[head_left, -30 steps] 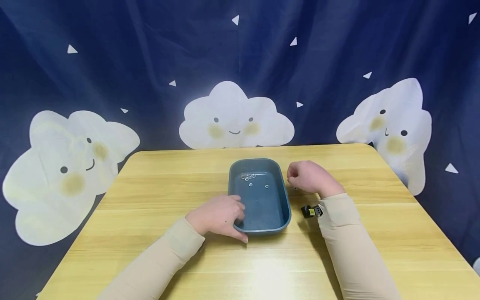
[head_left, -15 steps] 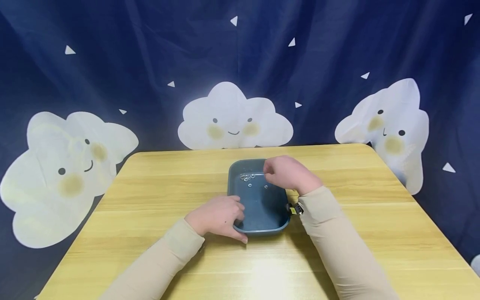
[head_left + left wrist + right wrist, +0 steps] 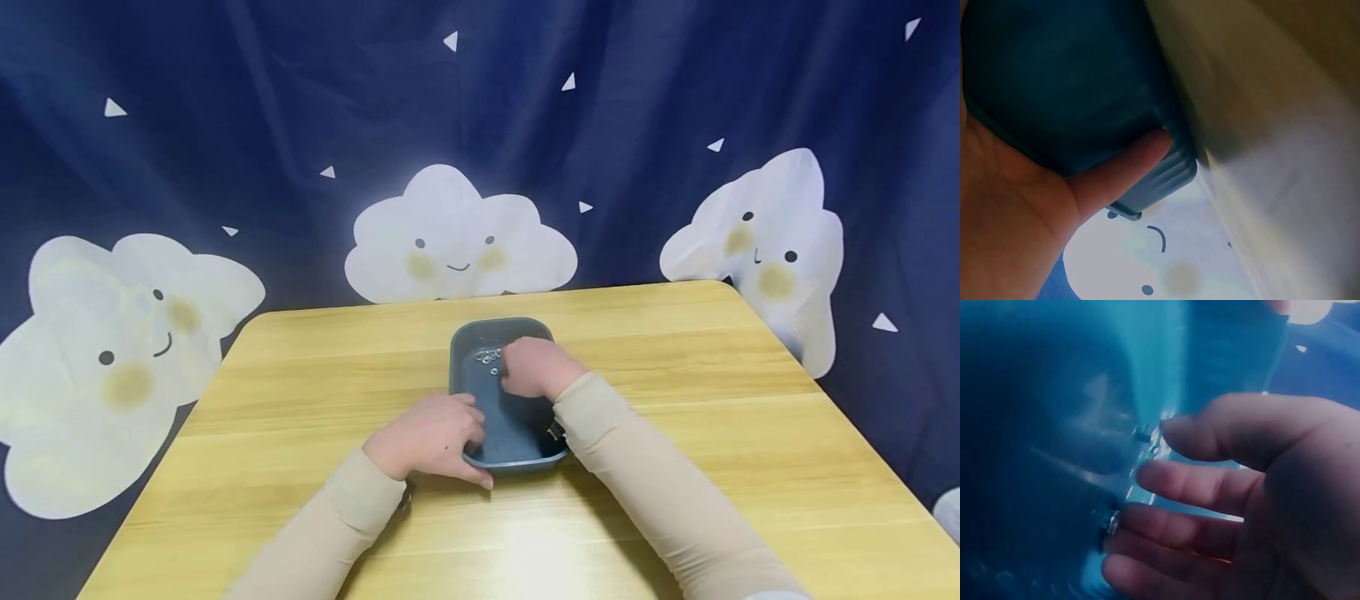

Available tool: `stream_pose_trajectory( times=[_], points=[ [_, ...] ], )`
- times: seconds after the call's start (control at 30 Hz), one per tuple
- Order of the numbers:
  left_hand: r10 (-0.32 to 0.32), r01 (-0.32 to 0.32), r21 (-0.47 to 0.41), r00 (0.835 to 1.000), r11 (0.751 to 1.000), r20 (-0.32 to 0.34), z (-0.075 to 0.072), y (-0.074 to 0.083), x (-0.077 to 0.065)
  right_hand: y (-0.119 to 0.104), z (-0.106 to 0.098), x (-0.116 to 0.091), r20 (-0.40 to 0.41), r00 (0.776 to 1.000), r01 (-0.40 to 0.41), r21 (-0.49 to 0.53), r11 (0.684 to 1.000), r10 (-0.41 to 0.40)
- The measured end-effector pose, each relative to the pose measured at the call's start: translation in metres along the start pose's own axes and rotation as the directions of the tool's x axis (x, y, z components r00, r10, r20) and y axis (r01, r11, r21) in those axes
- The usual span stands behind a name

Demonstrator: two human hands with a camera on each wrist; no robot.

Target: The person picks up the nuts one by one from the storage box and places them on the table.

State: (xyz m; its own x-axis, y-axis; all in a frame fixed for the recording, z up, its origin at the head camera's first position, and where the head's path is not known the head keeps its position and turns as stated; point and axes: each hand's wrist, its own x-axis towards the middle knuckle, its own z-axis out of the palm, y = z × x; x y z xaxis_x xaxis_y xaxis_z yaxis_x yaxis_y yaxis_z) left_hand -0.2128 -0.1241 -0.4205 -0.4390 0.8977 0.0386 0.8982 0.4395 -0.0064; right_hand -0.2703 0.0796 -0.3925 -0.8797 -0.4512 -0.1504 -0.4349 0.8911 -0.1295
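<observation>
A blue rectangular plastic tray [image 3: 517, 458] stands on the wooden table in the head view. My left hand [image 3: 435, 435] grips its near left corner, fingers over the rim; the left wrist view shows the thumb [image 3: 1122, 172] along the outer wall. Small clear beads [image 3: 486, 357] cluster at the tray's far left, with one bead [image 3: 494, 372] a little nearer. Inside the tray, my right hand [image 3: 536, 367] reaches down close to the cluster. Up close, its thumb and fingers [image 3: 1191, 487] are apart and loosely bent, near shiny clear beads [image 3: 1110, 522]. Blur hides whether any touch.
The wooden table [image 3: 322, 392] spreads around the tray on all sides. Behind it hangs a dark blue curtain [image 3: 300, 100] printed with white clouds and triangles. A small black device [image 3: 556, 431] shows at the right cuff, over the tray's right rim.
My right hand has moved left from the table beside the tray, over the right rim, and down into the tray. My left hand keeps its grip on the corner. The view has shifted slightly.
</observation>
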Motion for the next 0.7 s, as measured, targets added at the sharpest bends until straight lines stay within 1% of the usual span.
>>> stream_pose_trajectory(
  times=[0.13,0.27,0.43,0.53,0.7],
  points=[
    [0.000,0.000,0.003,1.000,1.000,-0.010,0.0016,-0.0011,-0.0002,-0.0004,0.0083,0.0032,-0.011,1.000,-0.014,-0.069,0.998,0.013],
    [0.006,-0.006,-0.002,1.000,1.000,-0.012,0.0018,-0.0013,-0.0006,-0.0005,0.0095,0.0039,-0.004,1.000,-0.026,-0.105,0.994,0.025],
    [0.009,-0.010,-0.019,1.000,1.000,-0.025,-0.0005,-0.0007,-0.0015,-0.0020,0.0074,0.0034,0.029,0.999,-0.028,-0.118,0.993,0.032],
    [-0.002,0.001,-0.021,1.000,1.000,-0.019,-0.0022,-0.0002,-0.0027,-0.0028,0.0078,0.0038,0.053,0.998,-0.023,-0.100,0.995,0.028],
    [-0.007,0.007,-0.020,1.000,1.000,-0.014,-0.0017,0.0009,-0.0022,-0.0019,0.0109,0.0045,0.071,0.997,-0.025,-0.105,0.994,0.032]
  ],
)
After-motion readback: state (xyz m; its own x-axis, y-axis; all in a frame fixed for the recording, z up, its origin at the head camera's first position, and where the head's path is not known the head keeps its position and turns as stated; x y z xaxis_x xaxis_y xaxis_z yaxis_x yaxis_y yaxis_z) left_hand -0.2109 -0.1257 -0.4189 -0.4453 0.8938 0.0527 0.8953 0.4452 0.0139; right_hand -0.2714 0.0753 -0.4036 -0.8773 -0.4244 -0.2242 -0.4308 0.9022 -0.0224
